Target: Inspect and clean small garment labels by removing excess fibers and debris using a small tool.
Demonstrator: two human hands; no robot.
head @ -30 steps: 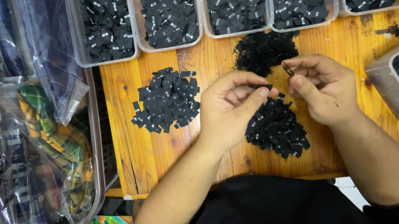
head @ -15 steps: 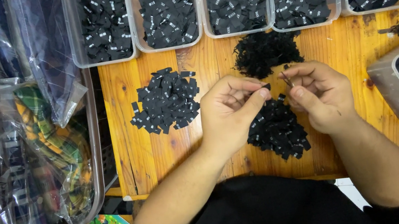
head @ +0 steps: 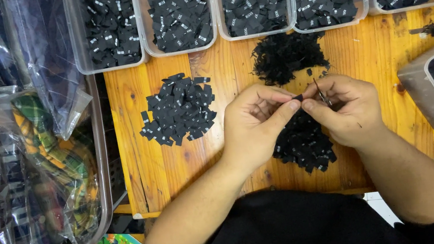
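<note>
We pinched a small black label (head: 297, 97) between left hand (head: 255, 125) and right hand (head: 347, 110), both closed; the hands had drawn closer than before.

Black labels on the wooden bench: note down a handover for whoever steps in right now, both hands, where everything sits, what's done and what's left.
Left hand: thumb and forefinger pinch one small black label over the bench.
Right hand: meets that label and holds a thin metal tool, probably small snips.
Wooden bench: a flat-lying label pile left of the hands, a second pile under them, a heap of black trimmings beyond.
Clear bins along the far edge hold sorted labels.
Done: apparently the pile at left. Left: likely the pile under the hands; which is which is uncertain.
</note>
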